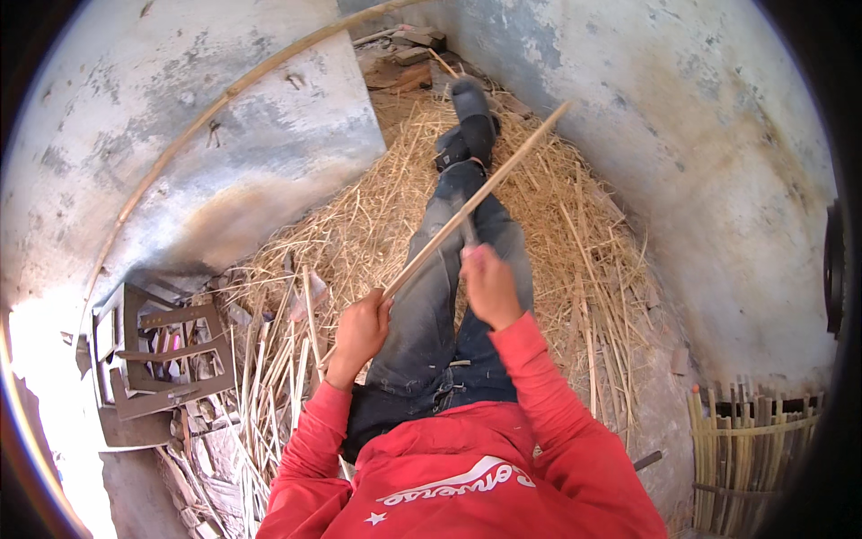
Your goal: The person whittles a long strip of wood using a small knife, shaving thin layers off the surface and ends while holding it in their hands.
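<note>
A long pale stick (pixel 512 166), likely split bamboo or wood, slants over my outstretched legs from lower left to upper right. My left hand (pixel 361 332) is closed round its lower part, above my left thigh. In my closed right hand (pixel 490 286) is a small knife (pixel 469 232), its grey blade blurred and reaching up to the stick near mid-length. The knife's handle is mostly hidden by my fingers; whether the edge bites into the stick I cannot tell. Straw-like shavings (pixel 368 211) lie thickly around both legs.
A dark wooden frame (pixel 175 395) stands at the left beside loose pale strips (pixel 285 359). One long curved pole (pixel 229 92) leans along the left wall. At lower right is a slatted bamboo panel (pixel 741 458). Worn plaster walls (pixel 682 153) close in both sides; rubble (pixel 415 45) lies ahead.
</note>
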`<state>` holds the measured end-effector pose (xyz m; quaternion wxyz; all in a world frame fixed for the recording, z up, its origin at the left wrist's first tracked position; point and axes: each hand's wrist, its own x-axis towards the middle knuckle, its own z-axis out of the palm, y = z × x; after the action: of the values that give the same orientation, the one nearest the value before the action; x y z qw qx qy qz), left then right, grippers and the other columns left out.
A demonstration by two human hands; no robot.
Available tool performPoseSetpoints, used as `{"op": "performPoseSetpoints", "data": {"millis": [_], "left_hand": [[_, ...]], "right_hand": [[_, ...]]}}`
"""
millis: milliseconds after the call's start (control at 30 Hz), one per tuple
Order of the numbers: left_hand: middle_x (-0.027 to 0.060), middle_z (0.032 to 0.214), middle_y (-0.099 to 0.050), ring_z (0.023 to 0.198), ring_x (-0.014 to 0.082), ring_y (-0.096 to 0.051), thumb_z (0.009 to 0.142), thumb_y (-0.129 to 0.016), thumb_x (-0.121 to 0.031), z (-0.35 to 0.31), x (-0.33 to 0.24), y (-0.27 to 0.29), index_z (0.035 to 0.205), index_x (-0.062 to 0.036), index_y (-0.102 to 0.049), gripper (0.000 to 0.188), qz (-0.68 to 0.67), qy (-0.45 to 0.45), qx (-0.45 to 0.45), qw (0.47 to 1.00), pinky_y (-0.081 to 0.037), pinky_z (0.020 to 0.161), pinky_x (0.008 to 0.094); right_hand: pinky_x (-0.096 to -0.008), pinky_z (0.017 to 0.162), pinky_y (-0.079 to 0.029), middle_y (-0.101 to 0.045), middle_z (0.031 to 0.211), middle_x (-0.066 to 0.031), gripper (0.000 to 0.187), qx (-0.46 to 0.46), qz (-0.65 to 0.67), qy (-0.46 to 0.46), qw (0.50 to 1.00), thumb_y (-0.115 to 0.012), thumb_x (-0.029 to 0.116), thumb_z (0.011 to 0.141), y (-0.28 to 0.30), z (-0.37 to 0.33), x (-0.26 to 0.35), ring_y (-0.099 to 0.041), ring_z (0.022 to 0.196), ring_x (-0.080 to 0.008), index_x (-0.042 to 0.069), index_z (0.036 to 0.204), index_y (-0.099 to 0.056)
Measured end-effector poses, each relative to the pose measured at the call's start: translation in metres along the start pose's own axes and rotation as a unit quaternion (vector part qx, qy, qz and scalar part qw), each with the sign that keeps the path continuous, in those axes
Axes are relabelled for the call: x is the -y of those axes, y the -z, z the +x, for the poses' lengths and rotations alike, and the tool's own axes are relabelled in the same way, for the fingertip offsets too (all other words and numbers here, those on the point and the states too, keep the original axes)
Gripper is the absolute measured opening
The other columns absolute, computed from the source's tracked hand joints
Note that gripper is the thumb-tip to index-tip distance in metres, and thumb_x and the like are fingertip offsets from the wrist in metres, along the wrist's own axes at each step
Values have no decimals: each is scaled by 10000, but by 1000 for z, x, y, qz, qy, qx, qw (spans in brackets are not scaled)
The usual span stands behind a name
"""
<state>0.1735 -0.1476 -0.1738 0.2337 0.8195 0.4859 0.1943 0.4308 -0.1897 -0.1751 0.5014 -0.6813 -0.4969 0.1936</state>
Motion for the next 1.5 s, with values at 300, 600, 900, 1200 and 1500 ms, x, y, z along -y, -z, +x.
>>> {"op": "performPoseSetpoints", "data": {"millis": [300, 600, 900, 1200, 1500], "left_hand": [[264, 888, -697, 844, 466, -686, 958, -629, -148, 25, 36, -44, 1137, -19, -665, 224, 0, -22, 20, 1000, -532, 741, 564], [223, 793, -704, 740, 428, -675, 943, -691, -218, 28, 46, -11, 1071, -47, -740, 219, -84, 33, 158, 983, -538, 684, 476], [182, 808, -752, 724, 259, -740, 965, -695, -205, 12, 38, -8, 1118, 1, -764, 265, -174, 70, 115, 976, -562, 694, 376], [153, 819, -751, 801, 334, -742, 973, -690, -265, -4, 52, 15, 1210, -44, -736, 327, -98, 78, 190, 974, -556, 758, 424], [256, 847, -700, 827, 491, -666, 1022, -616, -287, -55, 66, 32, 1310, -59, -606, 368, 51, 39, 101, 993, -500, 703, 578]], "right_hand": [[-594, 703, -537, -689, 782, -292, 536, 211, -189, -38, 958, -517, 504, 1043, -70, -40, -13, -693, 765, -491, 18, 911, -702], [-565, 650, -545, -701, 754, -247, 583, 229, -210, 25, 950, -539, 501, 1031, -71, -40, -4, -694, 690, -453, 9, 766, -703], [-489, 675, -485, -623, 770, -125, 394, 40, -148, 216, 964, -608, 328, 1038, -71, -45, -14, -629, 738, -381, 33, 793, -699], [-452, 761, -550, -732, 1019, -199, 292, 87, -5, -23, 996, -637, 308, 1024, -62, -12, -45, -712, 909, -405, 44, 1115, -723], [-416, 791, -581, -741, 1088, -239, 424, 47, 8, 67, 997, -606, 184, 1038, -56, 46, -89, -746, 908, -386, 156, 1460, -602]]}}
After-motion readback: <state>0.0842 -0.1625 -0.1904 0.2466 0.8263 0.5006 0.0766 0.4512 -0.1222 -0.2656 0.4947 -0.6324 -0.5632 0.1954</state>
